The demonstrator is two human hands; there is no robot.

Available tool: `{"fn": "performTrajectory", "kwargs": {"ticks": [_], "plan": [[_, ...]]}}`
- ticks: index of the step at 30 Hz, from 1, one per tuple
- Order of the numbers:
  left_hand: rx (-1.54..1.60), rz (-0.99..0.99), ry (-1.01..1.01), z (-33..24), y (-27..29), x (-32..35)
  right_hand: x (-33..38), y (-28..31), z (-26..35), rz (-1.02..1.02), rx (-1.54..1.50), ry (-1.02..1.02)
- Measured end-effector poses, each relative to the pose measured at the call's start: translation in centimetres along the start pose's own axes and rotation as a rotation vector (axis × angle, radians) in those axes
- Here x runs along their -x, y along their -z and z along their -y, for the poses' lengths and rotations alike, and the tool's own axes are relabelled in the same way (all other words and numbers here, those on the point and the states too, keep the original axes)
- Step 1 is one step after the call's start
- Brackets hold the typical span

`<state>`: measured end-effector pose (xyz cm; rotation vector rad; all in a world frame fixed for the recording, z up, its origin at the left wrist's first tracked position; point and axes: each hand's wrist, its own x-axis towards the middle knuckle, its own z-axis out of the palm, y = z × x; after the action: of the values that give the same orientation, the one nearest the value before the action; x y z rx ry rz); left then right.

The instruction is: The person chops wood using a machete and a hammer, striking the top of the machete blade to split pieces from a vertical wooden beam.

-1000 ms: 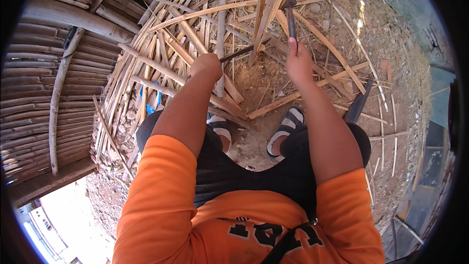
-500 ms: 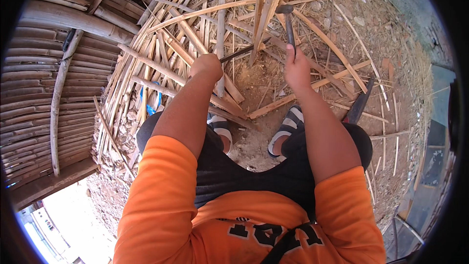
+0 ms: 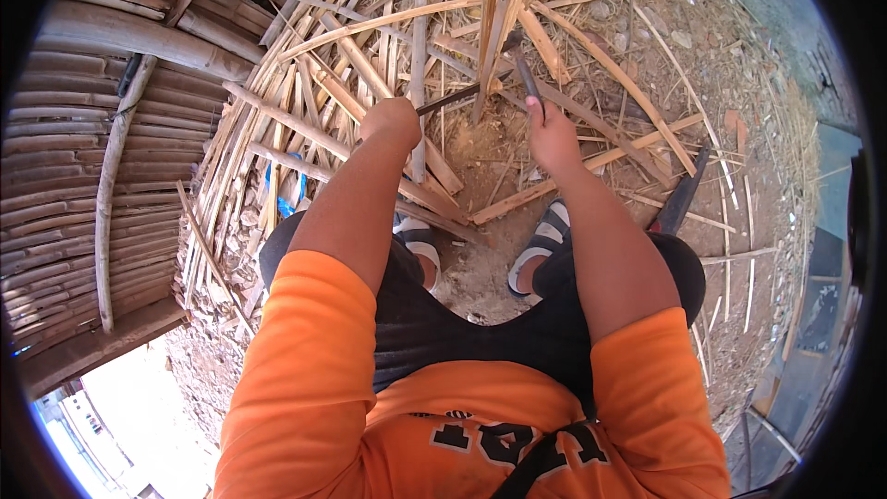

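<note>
On the dirt floor (image 3: 476, 268) in front of our feet, a tall, split, pale-brown piece of wood (image 3: 504, 14) rises between our hands, its thin low end near the ground. Our left hand (image 3: 392, 122) is curled tight at the near end of a long, thin, dark metal blade (image 3: 453, 99). The blade crosses the wood; we cannot tell how deep it sits. Our right hand (image 3: 552, 137) is wrapped around a dark hammer (image 3: 528, 74), its head close beside the wood. We seem to be in the middle of splitting. The next move looks to need a still left hand and a straight tap. To our left lies a heap of long, light-brown strips (image 3: 294, 122) with a bright blue plastic scrap (image 3: 286, 187). A dark, flat tool with a red end (image 3: 686, 192) lies by our right knee. A loose, pale wooden strip (image 3: 517, 200) near our right foot could trip us.
</note>
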<state>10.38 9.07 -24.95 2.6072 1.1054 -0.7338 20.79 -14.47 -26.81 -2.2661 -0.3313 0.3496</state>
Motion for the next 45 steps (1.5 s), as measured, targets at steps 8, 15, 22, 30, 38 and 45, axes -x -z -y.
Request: {"fn": "performTrajectory", "kwargs": {"ticks": [8,15,22,30,38,45], "plan": [[0.006,0.016,-0.007,0.3,0.3,-0.2,-2.3,2.6,3.3,-0.035,-0.094,-0.074],[-0.051,0.009,0.012,-0.3,0.4,-1.1,-0.6,-1.8,-4.7,0.122,0.215,-0.093],[-0.045,0.032,0.013,0.5,0.2,-0.2,-2.9,0.6,-0.3,0.047,-0.001,-0.120],[-0.120,0.034,-0.025,-0.1,-1.5,-2.0,-2.0,-2.4,-4.2,0.226,0.154,-0.123],[-0.061,0.017,-0.074,-0.6,-1.8,-1.2,-3.9,-0.3,-0.4,0.070,-0.209,-0.186],[-0.017,0.034,-0.086,-1.6,-1.5,-1.5,-3.0,-0.2,-1.5,0.084,-0.193,-0.306]]}}
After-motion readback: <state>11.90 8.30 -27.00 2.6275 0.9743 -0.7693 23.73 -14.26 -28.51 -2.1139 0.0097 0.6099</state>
